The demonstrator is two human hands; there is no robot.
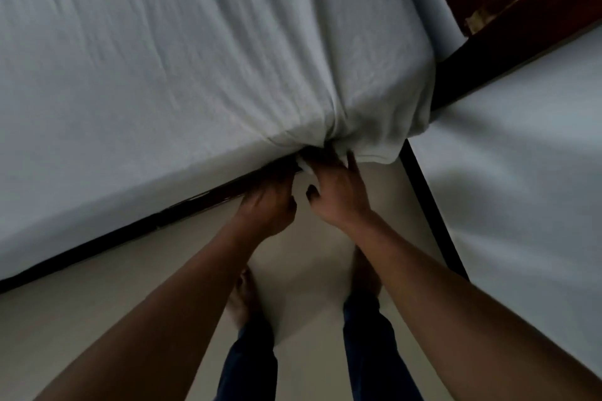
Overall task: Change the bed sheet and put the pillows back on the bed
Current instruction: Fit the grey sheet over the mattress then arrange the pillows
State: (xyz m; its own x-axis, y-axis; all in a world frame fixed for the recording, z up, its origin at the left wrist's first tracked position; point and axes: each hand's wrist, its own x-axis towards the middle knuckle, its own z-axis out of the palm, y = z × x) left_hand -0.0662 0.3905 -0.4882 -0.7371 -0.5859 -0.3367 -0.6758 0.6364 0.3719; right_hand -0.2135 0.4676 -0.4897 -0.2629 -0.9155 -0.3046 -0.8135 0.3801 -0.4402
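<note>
Right hand (338,195) pinches the bunched, wrinkled white sheet (228,58); left hand (267,207) reaches beneath it, grip unclear.

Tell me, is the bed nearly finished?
Not quite. The white sheet lies spread out, a bit wrinkled. The right hand and left hand are at its bunched corner by the dark bed frame, apparently tucking it. No pillows show in view, so those look left to do.
</note>
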